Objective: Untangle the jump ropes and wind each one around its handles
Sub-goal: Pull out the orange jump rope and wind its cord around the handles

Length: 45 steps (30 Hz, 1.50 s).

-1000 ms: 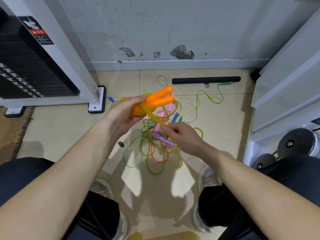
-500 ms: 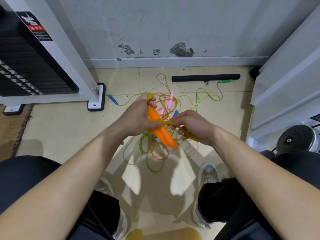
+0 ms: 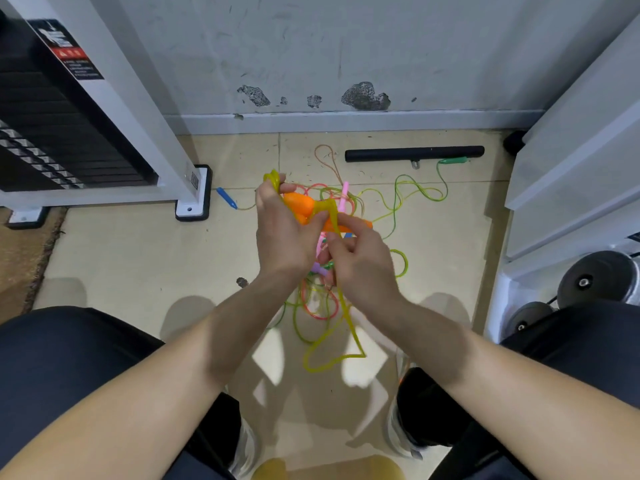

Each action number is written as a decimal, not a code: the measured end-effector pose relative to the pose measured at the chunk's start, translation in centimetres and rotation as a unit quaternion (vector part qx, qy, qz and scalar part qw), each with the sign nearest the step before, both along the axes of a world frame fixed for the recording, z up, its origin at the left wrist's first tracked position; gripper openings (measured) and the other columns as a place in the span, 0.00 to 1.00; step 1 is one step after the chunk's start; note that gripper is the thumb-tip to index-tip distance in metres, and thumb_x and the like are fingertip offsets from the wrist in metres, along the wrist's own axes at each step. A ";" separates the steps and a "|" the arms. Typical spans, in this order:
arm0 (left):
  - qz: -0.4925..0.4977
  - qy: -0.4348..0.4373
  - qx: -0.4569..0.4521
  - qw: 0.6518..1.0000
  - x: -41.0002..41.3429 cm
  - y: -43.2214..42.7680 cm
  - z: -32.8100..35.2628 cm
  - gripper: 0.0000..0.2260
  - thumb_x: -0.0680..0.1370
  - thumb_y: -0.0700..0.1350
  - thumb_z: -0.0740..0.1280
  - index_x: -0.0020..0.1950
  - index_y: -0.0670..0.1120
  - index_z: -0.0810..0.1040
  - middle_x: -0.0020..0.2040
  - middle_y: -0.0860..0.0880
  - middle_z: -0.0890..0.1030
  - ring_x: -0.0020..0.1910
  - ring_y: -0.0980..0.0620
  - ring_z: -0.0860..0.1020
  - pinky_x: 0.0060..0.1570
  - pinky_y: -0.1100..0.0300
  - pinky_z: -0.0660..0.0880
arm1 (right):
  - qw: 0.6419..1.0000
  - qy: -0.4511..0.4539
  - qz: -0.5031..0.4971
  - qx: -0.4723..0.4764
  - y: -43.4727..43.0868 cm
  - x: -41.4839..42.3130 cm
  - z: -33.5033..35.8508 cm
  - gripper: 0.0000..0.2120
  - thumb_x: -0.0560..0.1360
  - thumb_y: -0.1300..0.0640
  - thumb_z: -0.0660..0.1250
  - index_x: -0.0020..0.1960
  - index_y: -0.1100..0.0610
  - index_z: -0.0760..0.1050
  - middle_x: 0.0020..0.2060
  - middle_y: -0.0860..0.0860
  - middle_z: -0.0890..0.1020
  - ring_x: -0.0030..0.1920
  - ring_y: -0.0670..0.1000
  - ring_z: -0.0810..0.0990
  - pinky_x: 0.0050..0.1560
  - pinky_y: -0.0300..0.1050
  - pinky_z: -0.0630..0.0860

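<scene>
My left hand (image 3: 282,230) grips a pair of orange handles (image 3: 300,206) held together over the floor. A yellow rope (image 3: 341,327) loops over them and hangs down in a slack loop. My right hand (image 3: 360,263) pinches that yellow rope right beside the handles. Under both hands lies a tangle of green, pink and red ropes (image 3: 391,202) on the tiles. A pink handle (image 3: 344,197), a blue handle (image 3: 227,198) and a green handle (image 3: 453,161) show around the pile. Parts of the tangle are hidden by my hands.
A black foam bar (image 3: 414,153) lies near the wall. A weight-stack machine (image 3: 69,133) with a white foot (image 3: 192,202) stands at left. White frame and dumbbells (image 3: 595,278) crowd the right. My knees and shoes frame the near floor.
The orange handles swung from pointing up-right to down, then level. My right hand rose from the pile to the handles and drew the yellow rope over them; a long yellow loop now hangs.
</scene>
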State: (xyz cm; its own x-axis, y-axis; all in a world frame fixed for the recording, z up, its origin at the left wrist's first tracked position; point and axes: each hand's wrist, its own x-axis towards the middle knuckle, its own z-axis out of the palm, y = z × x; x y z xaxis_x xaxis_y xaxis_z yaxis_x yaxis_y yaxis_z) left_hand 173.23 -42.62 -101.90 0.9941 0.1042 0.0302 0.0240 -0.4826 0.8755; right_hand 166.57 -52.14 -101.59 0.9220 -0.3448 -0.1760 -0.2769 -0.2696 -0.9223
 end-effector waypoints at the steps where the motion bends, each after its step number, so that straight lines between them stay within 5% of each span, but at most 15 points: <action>1: 0.018 0.013 -0.036 0.999 0.2 -0.1 -0.1 0.32 0.71 0.46 0.78 0.69 0.48 0.66 0.61 0.54 0.74 0.60 0.56 0.73 0.59 0.64 0.70 | 0.996 -0.037 0.019 -0.075 0.4 -0.4 -0.5 0.18 0.82 0.52 0.59 0.71 0.50 0.73 0.37 0.47 0.79 0.36 0.52 0.77 0.39 0.49 0.74; 4: 0.069 0.114 -0.153 0.979 0.7 -0.2 -0.5 0.32 0.71 0.48 0.79 0.68 0.47 0.66 0.61 0.54 0.76 0.62 0.52 0.77 0.64 0.53 0.75 | 0.973 -0.075 0.059 -0.209 0.4 -0.6 -2.2 0.27 0.80 0.49 0.50 0.78 0.52 0.64 0.46 0.52 0.79 0.46 0.56 0.77 0.42 0.50 0.71; 7: 0.096 0.257 -0.288 0.917 1.2 0.1 -0.8 0.36 0.69 0.50 0.81 0.70 0.45 0.66 0.63 0.49 0.77 0.58 0.49 0.80 0.55 0.48 0.81 | 0.935 -0.101 0.100 -0.326 0.2 -0.6 -2.8 0.29 0.80 0.47 0.46 0.79 0.55 0.62 0.50 0.54 0.78 0.46 0.58 0.78 0.40 0.52 0.74; 11: 0.098 0.291 -0.312 0.899 1.1 0.8 -0.7 0.47 0.57 0.52 0.86 0.70 0.43 0.68 0.65 0.42 0.77 0.57 0.45 0.82 0.48 0.51 0.83 | 0.909 -0.114 0.134 -0.377 0.3 -0.7 -3.0 0.29 0.81 0.47 0.48 0.78 0.58 0.62 0.50 0.54 0.77 0.44 0.58 0.77 0.38 0.48 0.70; 15: 0.112 0.277 -0.320 0.899 1.7 1.6 -0.2 0.47 0.59 0.47 0.86 0.73 0.39 0.66 0.66 0.40 0.77 0.52 0.47 0.83 0.41 0.54 0.83 | 0.942 -0.125 0.120 -0.288 0.2 -0.6 -2.8 0.23 0.81 0.49 0.53 0.71 0.58 0.73 0.52 0.53 0.81 0.50 0.57 0.79 0.47 0.50 0.74; 18: 0.111 0.282 -0.342 0.890 2.5 2.4 0.7 0.36 0.66 0.43 0.82 0.69 0.38 0.68 0.60 0.45 0.79 0.47 0.49 0.83 0.38 0.54 0.83 | 0.981 -0.079 0.074 -0.163 -0.8 -0.4 -1.9 0.11 0.82 0.48 0.62 0.51 0.52 0.80 0.38 0.43 0.82 0.40 0.45 0.79 0.41 0.43 0.72; 22: 0.060 0.291 -0.351 0.888 2.8 3.3 1.5 0.14 0.72 0.39 0.78 0.48 0.42 0.73 0.39 0.50 0.78 0.32 0.54 0.83 0.32 0.58 0.82 | 0.981 0.068 0.180 -0.007 -3.0 0.5 -0.2 0.18 0.84 0.49 0.60 0.39 0.54 0.78 0.24 0.35 0.75 0.29 0.34 0.74 0.34 0.30 0.65; 26: -0.056 0.315 -0.346 0.882 2.9 4.4 1.7 0.13 0.70 0.40 0.78 0.43 0.46 0.74 0.36 0.51 0.82 0.36 0.53 0.84 0.38 0.56 0.83 | 0.968 0.110 0.226 -0.008 -5.9 1.6 0.0 0.24 0.80 0.45 0.66 0.25 0.45 0.75 0.21 0.38 0.69 0.25 0.38 0.70 0.33 0.33 0.63; 33: -0.228 0.254 -0.136 0.930 2.6 5.5 2.2 0.28 0.67 0.41 0.81 0.64 0.50 0.74 0.53 0.56 0.80 0.49 0.56 0.80 0.38 0.61 0.79 | 0.955 0.083 0.281 -0.054 -7.9 2.5 -0.6 0.10 0.74 0.63 0.73 0.38 0.51 0.79 0.27 0.38 0.77 0.31 0.39 0.74 0.38 0.36 0.69; 37: -0.324 0.177 0.047 0.928 2.3 5.3 2.2 0.37 0.64 0.47 0.84 0.69 0.51 0.70 0.59 0.58 0.77 0.56 0.57 0.77 0.49 0.60 0.78 | 0.933 0.107 0.296 -0.176 -7.6 2.5 -1.1 0.10 0.71 0.48 0.77 0.37 0.50 0.79 0.33 0.44 0.79 0.34 0.43 0.75 0.40 0.45 0.72; 42: -0.366 0.131 0.166 0.906 1.1 3.4 1.0 0.43 0.61 0.49 0.84 0.70 0.49 0.66 0.61 0.56 0.74 0.54 0.52 0.76 0.47 0.62 0.74 | 0.781 0.187 0.310 -0.509 -6.3 2.0 -0.1 0.29 0.70 0.26 0.65 0.35 0.53 0.69 0.32 0.47 0.75 0.33 0.48 0.72 0.31 0.44 0.63; 44: -0.365 0.119 0.195 0.903 1.0 3.1 0.6 0.43 0.61 0.50 0.84 0.70 0.50 0.66 0.62 0.55 0.74 0.54 0.51 0.76 0.50 0.57 0.77 | 0.777 0.208 0.319 -0.502 -6.1 2.2 0.1 0.29 0.72 0.28 0.64 0.34 0.55 0.69 0.31 0.47 0.74 0.32 0.48 0.70 0.32 0.43 0.63; 45: -0.360 0.110 0.210 0.902 1.0 3.0 0.4 0.43 0.61 0.51 0.84 0.70 0.50 0.66 0.62 0.54 0.73 0.54 0.51 0.76 0.51 0.55 0.78 | 0.808 0.224 0.317 -0.444 -6.2 2.4 0.1 0.27 0.74 0.33 0.65 0.34 0.57 0.71 0.30 0.48 0.73 0.31 0.50 0.70 0.32 0.43 0.63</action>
State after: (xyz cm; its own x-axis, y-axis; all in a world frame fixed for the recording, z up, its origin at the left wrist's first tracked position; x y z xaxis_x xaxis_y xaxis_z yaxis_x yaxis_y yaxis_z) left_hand 174.25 -39.67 -101.46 0.7863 -0.5456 -0.2898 -0.2771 -0.7308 0.6238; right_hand 168.92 -58.30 -101.50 0.8754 -0.0015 -0.4834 -0.0754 -0.9882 -0.1335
